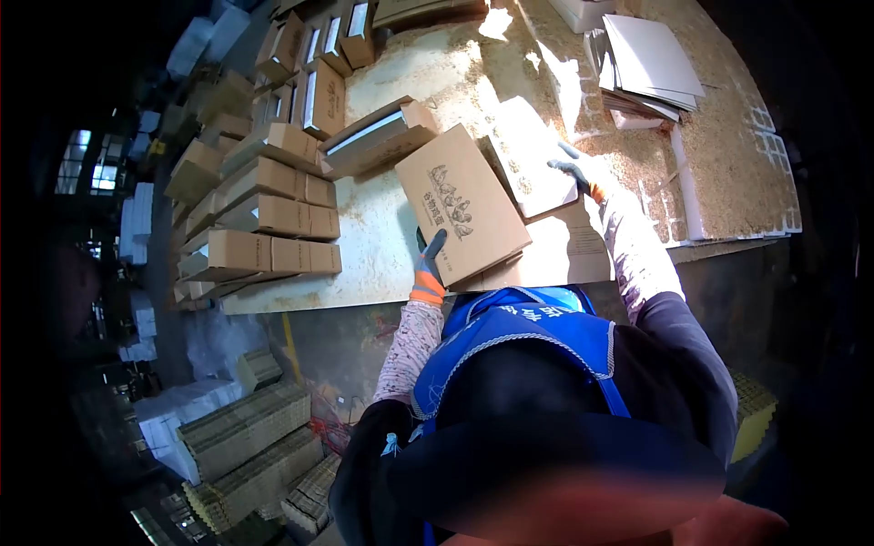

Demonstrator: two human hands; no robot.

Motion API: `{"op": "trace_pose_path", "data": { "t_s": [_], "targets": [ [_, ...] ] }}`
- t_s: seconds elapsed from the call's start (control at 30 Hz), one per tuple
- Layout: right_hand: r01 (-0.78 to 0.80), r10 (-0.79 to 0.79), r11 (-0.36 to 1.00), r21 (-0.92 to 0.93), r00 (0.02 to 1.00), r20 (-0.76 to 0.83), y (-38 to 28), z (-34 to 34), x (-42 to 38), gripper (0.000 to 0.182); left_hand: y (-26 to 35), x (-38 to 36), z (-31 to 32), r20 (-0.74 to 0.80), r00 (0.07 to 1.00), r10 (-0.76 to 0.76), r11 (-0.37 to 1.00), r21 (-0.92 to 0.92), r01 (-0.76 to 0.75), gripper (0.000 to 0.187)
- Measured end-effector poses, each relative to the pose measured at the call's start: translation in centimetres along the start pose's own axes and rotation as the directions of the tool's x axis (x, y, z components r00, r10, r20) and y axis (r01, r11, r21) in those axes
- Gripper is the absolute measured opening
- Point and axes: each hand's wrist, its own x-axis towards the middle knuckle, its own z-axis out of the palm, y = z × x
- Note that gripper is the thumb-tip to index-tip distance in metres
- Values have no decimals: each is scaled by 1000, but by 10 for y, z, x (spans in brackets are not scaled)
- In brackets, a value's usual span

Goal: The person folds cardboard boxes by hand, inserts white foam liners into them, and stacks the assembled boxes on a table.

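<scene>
My left hand [431, 257], in a dark glove with an orange cuff, grips the lower left edge of a brown cardboard box [464, 205]. Its thumb lies on the face, which carries a dark print of chickens and characters. In my right hand [580, 173], also gloved, is the right edge of a white foam block [533, 156]. The block is tilted beside the box, its left side close to the box's open edge. Some of the right fingers are hidden or washed out by bright light. Under both lies a flat brown cardboard piece [583, 241] at the table's near edge.
Rows of brown boxes [296, 218] stand on the left of the worktable [364, 264]. An open box with a white insert [382, 136] sits just behind the held one. Flat white sheets [651, 64] are stacked at the right on large foam blocks [728, 173]. Stacked trays [246, 428] fill the floor at lower left.
</scene>
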Motion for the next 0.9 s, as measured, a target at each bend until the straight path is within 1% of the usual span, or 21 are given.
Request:
{"op": "trace_pose_path", "data": {
  "t_s": [0.07, 0.17, 0.2, 0.23, 0.27, 0.33, 0.37, 0.4, 0.43, 0.47, 0.53, 0.6, 0.63, 0.67, 0.7, 0.73, 0.77, 0.8, 0.83, 0.87, 0.9],
  "targets": [
    [51, -52, 998, -41, 998, -27, -4, 4, -12, 78, -1, -5, 11, 5, 996, 86, 996, -34, -86, 51],
    [115, -124, 987, -109, 989, -85, 3, 6, -30, 75, 1, -8, 12, -12, 997, 76, 996, -52, -76, 56],
    [206, -216, 972, -109, 973, -85, 5, 7, -37, 75, 5, -12, 16, -10, 997, 73, 996, -51, -74, 56],
    [298, -308, 948, -109, 947, -89, 5, 7, -43, 77, 10, -14, 22, 28, 989, 144, 989, -20, -144, 57],
    [300, -311, 948, -109, 946, -95, 4, 6, -49, 77, 14, -14, 26, 70, 974, 214, 977, 7, -215, 59],
    [270, -299, 935, -230, 949, -103, -12, 8, -74, 75, 13, -7, 26, 35, 977, 211, 977, -16, -210, 63],
    [227, -254, 948, -224, 962, -103, -3, 8, -75, 72, 15, -10, 33, 76, 971, 225, 973, 26, -228, 64],
    [261, -288, 932, -253, 955, -76, -12, 8, -84, 71, 16, -11, 40, 118, 964, 239, 966, 67, -248, 64],
    [268, -294, 933, -241, 953, -79, -16, 11, -93, 71, 13, -6, 40, 92, 982, 168, 979, 102, -177, 62],
    [272, -297, 935, -227, 951, -85, -16, 14, -101, 71, 10, -4, 39, 101, 982, 157, 980, 106, -167, 62],
    [317, -321, 944, -88, 946, -45, -14, 20, -105, 70, 9, -8, 49, 115, 992, 58, 997, 37, -63, 59],
    [272, -267, 960, 72, 961, -67, -6, 25, -106, 72, -4, -3, 41, 142, 990, -3, 998, 62, -6, 54],
    [232, -232, 973, 4, 971, -55, 5, 25, -100, 72, -12, -2, 40, 114, 992, -57, 998, 44, 53, 53],
    [290, -317, 893, -344, 948, -22, 34, 22, -81, 72, -20, -2, 41, 86, 990, -110, 994, 23, 108, 52],
    [244, -268, 899, -362, 963, -16, 33, 22, -85, 71, -27, -9, 56, 33, 998, -51, 997, 60, 49, 50],
    [200, -220, 903, -380, 975, -10, 30, 27, -91, 70, -39, -3, 52, 7, 999, -35, 998, 61, 35, 52],
    [154, -159, 968, -199, 987, -14, 30, 30, -94, 66, -49, 7, 37, 23, 999, -33, 997, 66, 32, 54],
    [152, -159, 967, -203, 987, -21, 30, 23, -89, 66, -55, 16, 28, 39, 999, -31, 997, 69, 29, 55],
    [221, -226, 858, -464, 973, 45, 32, 10, -82, 63, -48, 11, 41, 43, 998, -38, 997, 66, 35, 55],
    [282, -267, 674, -683, 955, 131, 32, -4, -73, 59, -41, 3, 53, 71, 997, -29, 995, 92, 23, 57],
    [312, -342, 726, -613, 937, 72, 12, -24, -64, 45, -37, -2, 62, 98, 995, -19, 993, 121, 7, 60]
  ]
}}
